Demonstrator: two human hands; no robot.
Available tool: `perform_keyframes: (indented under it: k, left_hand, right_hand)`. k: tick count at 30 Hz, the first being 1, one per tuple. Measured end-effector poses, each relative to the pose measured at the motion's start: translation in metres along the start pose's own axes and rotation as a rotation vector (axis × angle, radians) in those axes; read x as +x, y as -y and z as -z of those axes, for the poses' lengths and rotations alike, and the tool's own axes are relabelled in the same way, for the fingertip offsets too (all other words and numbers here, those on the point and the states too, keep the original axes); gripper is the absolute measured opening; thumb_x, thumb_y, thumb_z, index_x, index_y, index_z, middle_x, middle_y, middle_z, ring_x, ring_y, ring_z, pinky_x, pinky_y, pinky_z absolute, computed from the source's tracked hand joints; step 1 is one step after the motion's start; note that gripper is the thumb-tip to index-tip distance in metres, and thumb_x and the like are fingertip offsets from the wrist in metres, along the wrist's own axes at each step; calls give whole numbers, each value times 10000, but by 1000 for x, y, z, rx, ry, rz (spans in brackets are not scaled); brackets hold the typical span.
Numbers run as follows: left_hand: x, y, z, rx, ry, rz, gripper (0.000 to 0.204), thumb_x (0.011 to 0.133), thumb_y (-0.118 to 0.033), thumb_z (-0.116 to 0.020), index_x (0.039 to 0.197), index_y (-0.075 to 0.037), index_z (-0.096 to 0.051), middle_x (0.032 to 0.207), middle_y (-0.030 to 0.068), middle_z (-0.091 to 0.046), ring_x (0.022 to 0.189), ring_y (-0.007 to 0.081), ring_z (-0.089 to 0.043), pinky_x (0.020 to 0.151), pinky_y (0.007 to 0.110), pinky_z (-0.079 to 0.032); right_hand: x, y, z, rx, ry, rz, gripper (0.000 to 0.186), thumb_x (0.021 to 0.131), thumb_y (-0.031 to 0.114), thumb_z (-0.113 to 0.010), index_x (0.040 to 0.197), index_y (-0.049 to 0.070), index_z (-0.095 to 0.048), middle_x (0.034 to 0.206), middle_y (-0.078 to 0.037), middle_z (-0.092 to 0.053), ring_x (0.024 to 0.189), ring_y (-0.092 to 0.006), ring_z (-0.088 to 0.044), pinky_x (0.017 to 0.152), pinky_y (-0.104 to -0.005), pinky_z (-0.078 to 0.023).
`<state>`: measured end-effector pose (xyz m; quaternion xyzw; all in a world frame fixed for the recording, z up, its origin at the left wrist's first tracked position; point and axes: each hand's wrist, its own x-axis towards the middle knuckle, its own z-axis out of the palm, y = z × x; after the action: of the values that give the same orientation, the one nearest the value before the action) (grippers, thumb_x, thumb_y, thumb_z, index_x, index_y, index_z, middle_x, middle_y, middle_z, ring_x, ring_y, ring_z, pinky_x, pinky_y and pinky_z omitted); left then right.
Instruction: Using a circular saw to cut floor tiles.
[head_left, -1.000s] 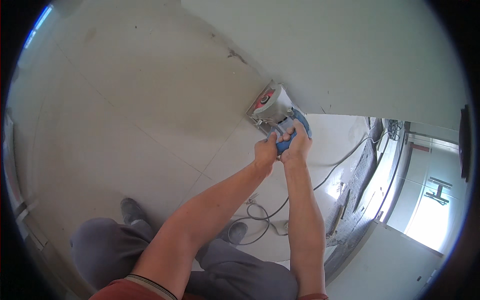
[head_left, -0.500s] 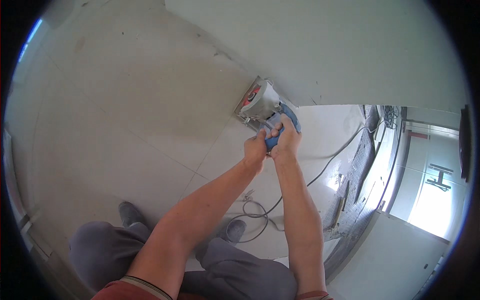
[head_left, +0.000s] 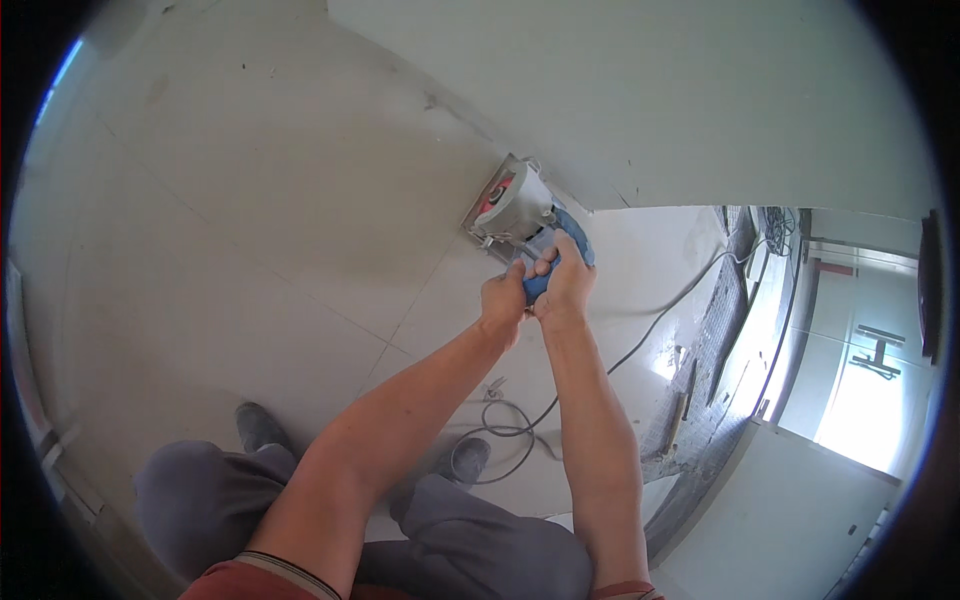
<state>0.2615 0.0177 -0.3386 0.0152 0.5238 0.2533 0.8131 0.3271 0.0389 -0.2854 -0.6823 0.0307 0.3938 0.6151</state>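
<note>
Head view placed your power tool [head_left: 520, 210] at the foot of the pale wall [head_left: 640, 110], over the tiled floor [head_left: 270, 240] and tilted across the picture. You had both hands closed on it, side by side. Your left hand [head_left: 505, 297] was bent around the near left part of the blue body [head_left: 575, 228], thumb along the top; your right hand [head_left: 568, 282] wrapped the near right part, its fingers curled over toward the left hand. Neither palm could be seen. Ahead of your knuckles were the pale guard, a red part [head_left: 495, 195] at its left and a flat metal base plate [head_left: 478, 222]; whether the plate touched the wall could not be told. Any lettering on the casing was too small to read. Compared with a second earlier, the tool and your hands stood further left in the view, the surroundings had shifted the same way, and your grip looked unchanged. Further out, a dark cable [head_left: 656, 322] ran past your right forearm and lay looped near your right shoe [head_left: 472, 460]. Your left shoe [head_left: 262, 426] stood well apart from the tool, on the tiles.
</note>
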Motion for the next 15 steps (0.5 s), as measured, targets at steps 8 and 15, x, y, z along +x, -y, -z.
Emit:
perform_keyframes:
  k: [8, 15]
  left_hand:
    - [1, -1, 4, 15, 33, 63, 371, 965, -381, -507, 1049, -32, -602, 978, 98, -619, 830, 216, -604, 697, 416, -476]
    - [-2, -2, 3, 2, 12, 66, 378, 966, -384, -506, 1060, -31, -603, 983, 99, -619, 840, 216, -604, 705, 422, -481]
  right_hand:
    - [-4, 0, -5, 49, -13, 16, 149, 835, 82, -618, 726, 43, -524, 582, -43, -472, 429, -153, -450, 388, -321, -388]
    - [-2, -2, -4, -4, -6, 0, 143, 846, 120, -619, 769, 67, -511, 619, -37, -475, 450, -146, -443, 400, -325, -396]
